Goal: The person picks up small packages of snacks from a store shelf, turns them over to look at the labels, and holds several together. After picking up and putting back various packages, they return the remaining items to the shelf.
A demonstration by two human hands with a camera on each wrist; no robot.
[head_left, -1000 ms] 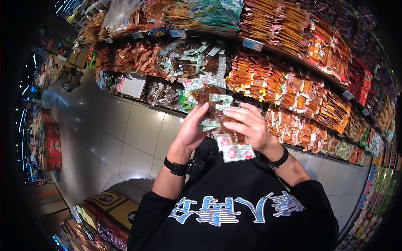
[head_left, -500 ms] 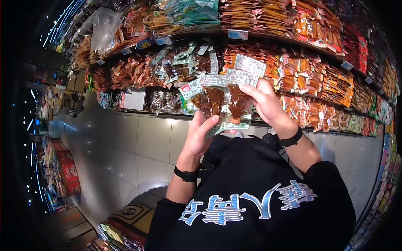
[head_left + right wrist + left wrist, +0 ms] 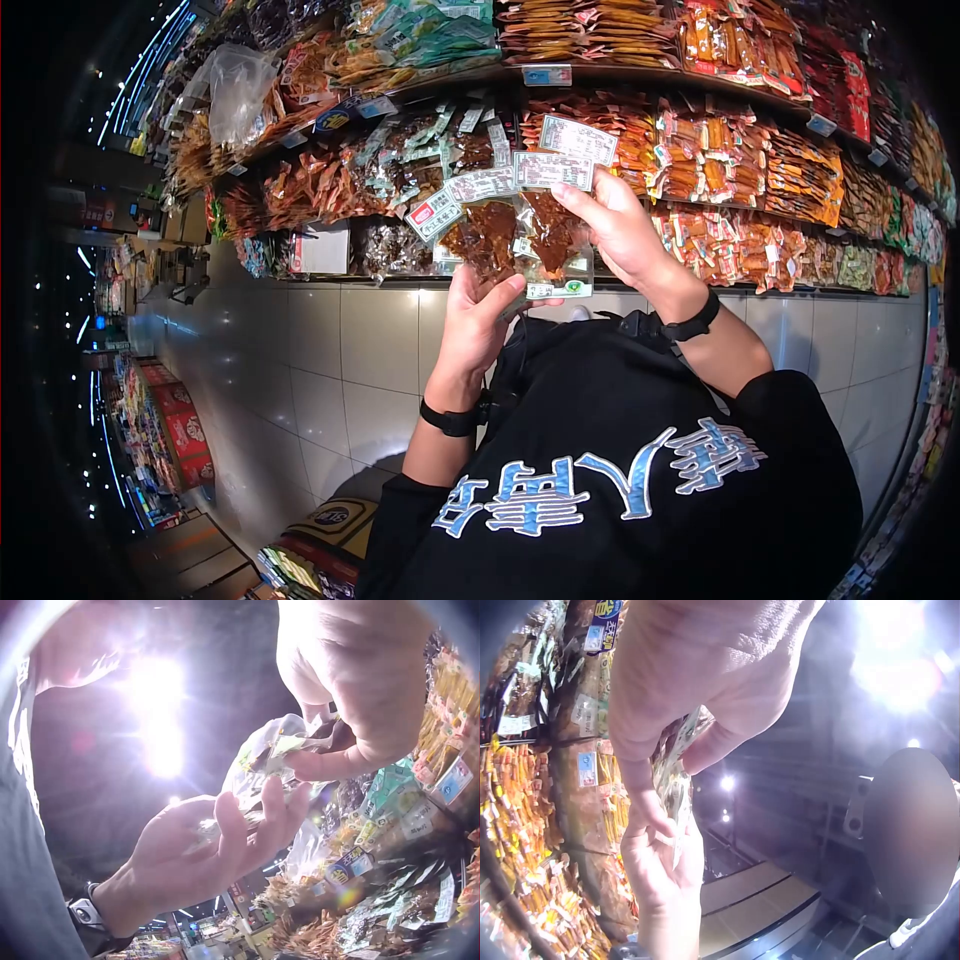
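Note:
Fanned out between both hands are several clear packets of dark brown snack pieces, with white printed labels along their top ends. My left hand (image 3: 475, 325) holds the lower end of the left packet (image 3: 488, 240), thumb on its front. Higher up, my right hand (image 3: 628, 235) pinches the right packet (image 3: 550, 235) near its label, thumb in front. A further label (image 3: 580, 140) sticks up behind that one. Some fingers of the left hand are hidden behind the packets. In the right wrist view the packets' shiny film (image 3: 259, 754) spans both hands.
Shelves of bagged snacks (image 3: 715, 160) curve round in front, with price tags (image 3: 547, 75) on their edges. A clear plastic bag (image 3: 240, 90) hangs at upper left. Tiled floor (image 3: 380, 330) lies below the shelves; red boxes (image 3: 185, 430) stand far left.
The packets have turned from labels partly hanging down to labels fanned upward. My right hand has shifted up and right, its thumb now on the front. The head view has also shifted slightly.

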